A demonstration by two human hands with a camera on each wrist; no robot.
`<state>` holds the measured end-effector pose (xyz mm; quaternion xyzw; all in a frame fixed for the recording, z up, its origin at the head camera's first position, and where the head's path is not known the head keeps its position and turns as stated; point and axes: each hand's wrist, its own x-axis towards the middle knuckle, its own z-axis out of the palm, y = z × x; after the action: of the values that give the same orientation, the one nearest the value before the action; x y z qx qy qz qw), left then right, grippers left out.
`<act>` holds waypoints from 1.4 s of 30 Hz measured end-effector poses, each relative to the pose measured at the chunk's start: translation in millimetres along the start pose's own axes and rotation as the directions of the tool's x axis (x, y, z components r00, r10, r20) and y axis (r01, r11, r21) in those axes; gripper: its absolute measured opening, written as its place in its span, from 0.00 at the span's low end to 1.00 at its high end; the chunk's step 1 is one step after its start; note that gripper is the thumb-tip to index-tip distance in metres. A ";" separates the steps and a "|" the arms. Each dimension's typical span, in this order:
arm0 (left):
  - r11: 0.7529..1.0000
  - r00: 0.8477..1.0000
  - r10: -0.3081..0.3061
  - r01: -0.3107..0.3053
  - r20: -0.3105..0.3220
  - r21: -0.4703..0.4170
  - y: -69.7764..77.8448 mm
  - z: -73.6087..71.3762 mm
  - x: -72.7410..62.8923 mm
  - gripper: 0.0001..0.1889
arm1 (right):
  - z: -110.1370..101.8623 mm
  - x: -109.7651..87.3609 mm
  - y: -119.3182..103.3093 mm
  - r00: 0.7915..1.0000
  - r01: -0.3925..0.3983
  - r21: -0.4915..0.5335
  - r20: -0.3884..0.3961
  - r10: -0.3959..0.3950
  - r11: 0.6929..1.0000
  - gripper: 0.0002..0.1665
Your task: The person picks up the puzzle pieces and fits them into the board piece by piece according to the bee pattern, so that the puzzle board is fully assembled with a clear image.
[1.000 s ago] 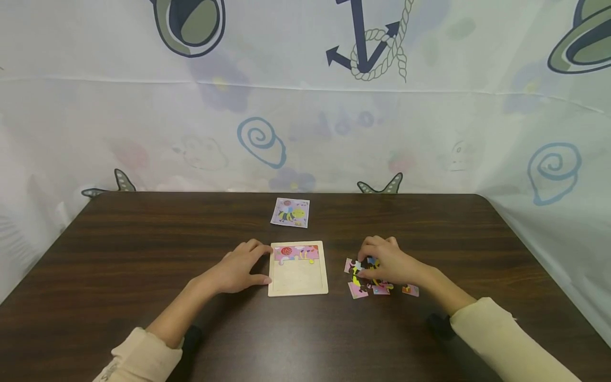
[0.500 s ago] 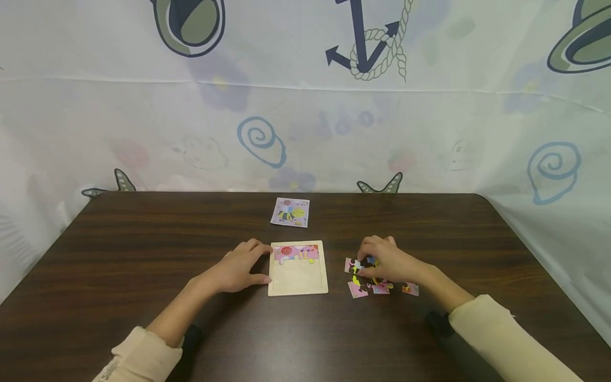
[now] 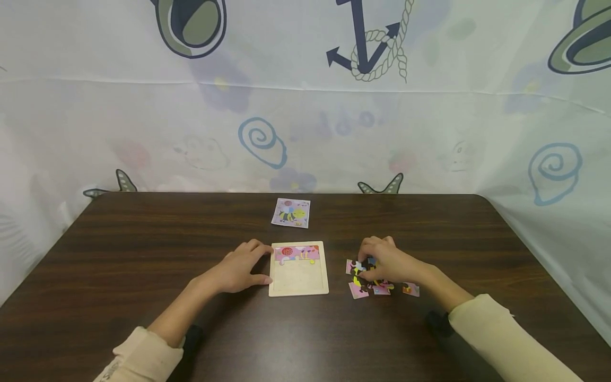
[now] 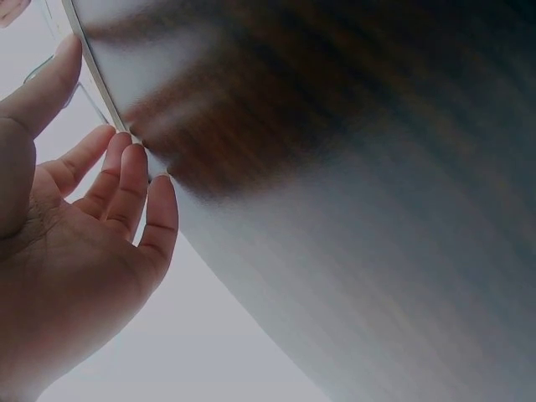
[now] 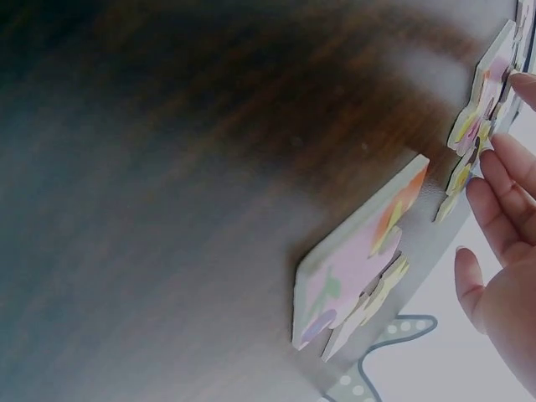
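Note:
A square wooden puzzle tray (image 3: pixel 298 278) lies on the table, with joined pink puzzle pieces (image 3: pixel 297 253) along its far side. My left hand (image 3: pixel 242 268) rests against the tray's left edge, thumb near the front corner and index finger near the back one. In the left wrist view its fingers (image 4: pixel 126 180) are loosely bent at the edge. Right of the tray, my right hand (image 3: pixel 389 260) bends over a cluster of loose pieces. Its thumb and index finger pinch a white, blue and pink puzzle piece (image 3: pixel 355 267). The palm hides some pieces behind it.
Behind the tray lies a square bee picture card (image 3: pixel 291 213). Other loose pieces sit in front of the right hand, among them a pink corner piece (image 3: pixel 358 290) and an orange-and-pink piece (image 3: pixel 410 289). A printed cloth (image 3: pixel 305 132) hangs behind the dark wooden table (image 3: pixel 305 339).

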<state>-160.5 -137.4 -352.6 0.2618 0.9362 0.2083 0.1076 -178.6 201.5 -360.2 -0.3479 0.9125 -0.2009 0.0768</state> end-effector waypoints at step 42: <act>1.000 1.000 -0.019 0.019 -0.001 -0.006 -2.6 2.7 1.4 0.32 | 2.6 46.9 -42.3 0.998 0.060 0.016 0.007 -0.060 0.998 0.10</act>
<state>-162.0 -137.8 -356.3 0.2523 0.9381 0.2102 0.1097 -187.3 140.8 -344.7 -0.3755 0.8997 -0.2088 0.0769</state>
